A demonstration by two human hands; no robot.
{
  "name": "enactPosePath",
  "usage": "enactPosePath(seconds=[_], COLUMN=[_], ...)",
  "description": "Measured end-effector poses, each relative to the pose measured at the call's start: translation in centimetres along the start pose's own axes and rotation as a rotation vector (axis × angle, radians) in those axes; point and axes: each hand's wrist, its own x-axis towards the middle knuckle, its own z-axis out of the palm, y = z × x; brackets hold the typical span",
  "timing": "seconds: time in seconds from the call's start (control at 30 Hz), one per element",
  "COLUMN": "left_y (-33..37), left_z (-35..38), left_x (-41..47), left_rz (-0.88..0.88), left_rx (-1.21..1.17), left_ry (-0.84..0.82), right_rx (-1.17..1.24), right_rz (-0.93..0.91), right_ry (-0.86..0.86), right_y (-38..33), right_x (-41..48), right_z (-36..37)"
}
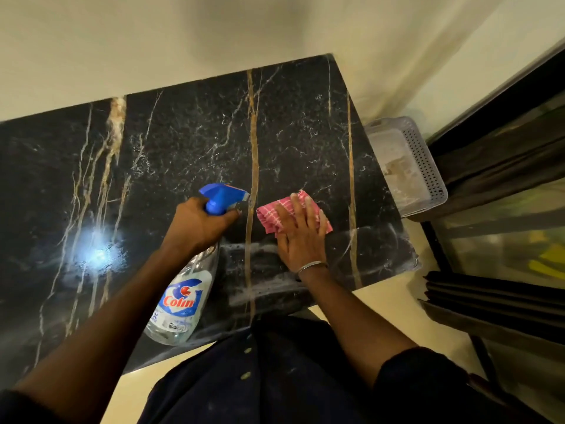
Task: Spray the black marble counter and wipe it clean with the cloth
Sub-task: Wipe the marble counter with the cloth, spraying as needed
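Observation:
The black marble counter (189, 139) with white and gold veins fills the middle of the view. My left hand (195, 221) grips the neck of a clear spray bottle (180, 304) with a blue trigger head, held above the counter's front part, nozzle pointing right. My right hand (301, 231) lies flat with fingers spread on a folded pink checked cloth (270, 217), pressing it on the counter near the right end. Wet foamy streaks (260, 289) show on the marble below and around my right hand.
A cream wall runs behind the counter. A grey perforated plastic basket (425, 166) stands on the floor just past the counter's right end. Dark window frames and glass are at far right. A bright light reflection (97, 252) glares on the left marble.

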Motion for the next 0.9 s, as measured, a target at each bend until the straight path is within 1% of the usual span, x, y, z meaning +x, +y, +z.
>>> enactPosePath(seconds=[0.07, 0.1, 0.13, 0.17, 0.23, 0.3, 0.4, 0.47, 0.5, 0.6, 0.73, 0.83, 0.9], left_y=[-0.5, -0.8, -1.1, -1.3, -1.9, -2.6, -3.4, -4.0, -4.3, -5.1, -6.0, -7.1, -7.9], left_z=[-0.5, -0.8, -1.1, -1.3, -1.9, -2.5, -3.3, -3.9, -4.2, -5.0, -5.8, -6.7, -7.3], left_x=[0.0, 0.1, 0.2, 0.2, 0.4, 0.5, 0.5, 0.5, 0.4, 0.0, -1.0, -1.6, -2.1], left_rz=[0.004, 0.001, -0.003, -0.007, -0.019, -0.023, -0.037, -0.042, -0.043, -0.051, -0.075, -0.070, -0.071], left_rx=[0.004, 0.003, 0.005, 0.010, 0.006, 0.006, 0.006, 0.000, -0.005, -0.016, -0.012, -0.007, -0.026], left_ry=[0.010, 0.017, 0.025, 0.031, 0.045, 0.048, 0.070, 0.079, 0.075, 0.074, 0.145, 0.187, 0.212], right_rx=[-0.043, -0.074, -0.105, -0.122, -0.109, -0.087, -0.045, -0.029, -0.030, 0.004, 0.066, 0.043, 0.065], right_rz=[-0.145, -0.184, -0.172, -0.107, 0.083, 0.229, 0.410, 0.481, 0.470, 0.321, 0.135, -0.026, -0.102], right_ry=[-0.019, -0.018, -0.001, 0.030, 0.089, 0.115, 0.166, 0.178, 0.160, 0.097, 0.050, -0.023, -0.062], right_y=[2.3, 3.8, 5.3, 6.8, 9.3, 10.2, 8.2, 5.2, 3.3, -3.5, -13.1, -17.8, -20.5], right_x=[-0.2, -0.4, -0.5, -0.8, -1.1, -1.1, -0.5, -0.4, -0.5, -1.1, -1.9, -1.9, -1.9], right_z=[-0.2, -0.4, -0.6, -1.0, -1.8, -2.3, -2.0, -1.3, -0.9, 0.9, 3.7, 5.4, 5.9])
